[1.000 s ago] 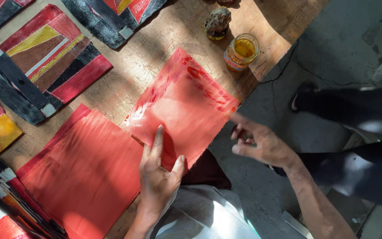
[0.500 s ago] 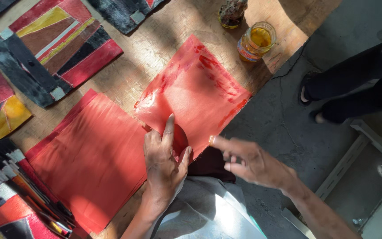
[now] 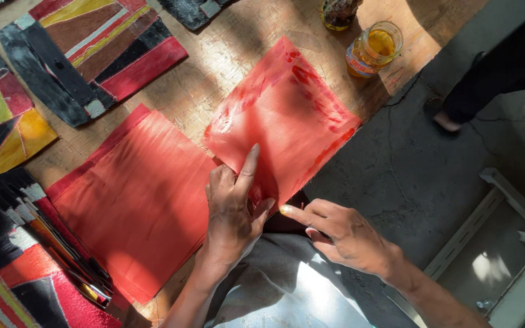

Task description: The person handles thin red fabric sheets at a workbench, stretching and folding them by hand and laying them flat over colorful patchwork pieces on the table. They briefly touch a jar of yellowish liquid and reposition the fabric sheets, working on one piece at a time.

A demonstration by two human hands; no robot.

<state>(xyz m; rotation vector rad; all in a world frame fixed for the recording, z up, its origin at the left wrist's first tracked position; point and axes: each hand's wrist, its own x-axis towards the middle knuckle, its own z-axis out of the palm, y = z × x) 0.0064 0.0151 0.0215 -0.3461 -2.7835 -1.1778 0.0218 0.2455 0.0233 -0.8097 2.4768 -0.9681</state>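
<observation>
Moved nearer since half a second ago: right hand (image 3: pixel 347 237), now just right of the left one, forefinger stretched toward the near edge of the red-smeared translucent sheet (image 3: pixel 281 118); dark trouser legs at far right mostly gone from view.

Left to right: stacked painted panels in red, yellow and black (image 3: pixel 86 51) along the left and far side of the wooden table (image 3: pixel 226 54); flat matte red square sheet (image 3: pixel 135 200) lying near-left; left hand (image 3: pixel 235 206) open, palm down, fingers spread, pressing the near corner of the smeared sheet, which lies tilted at the table's right edge. Right hand loosely open, holding nothing, fingertip just beside the sheet, contact not clear.

Looks like smoothing or pinning the sheet; next likely needs a pinch at its near edge. Far right: glass jar of amber liquid (image 3: pixel 373 48).
</observation>
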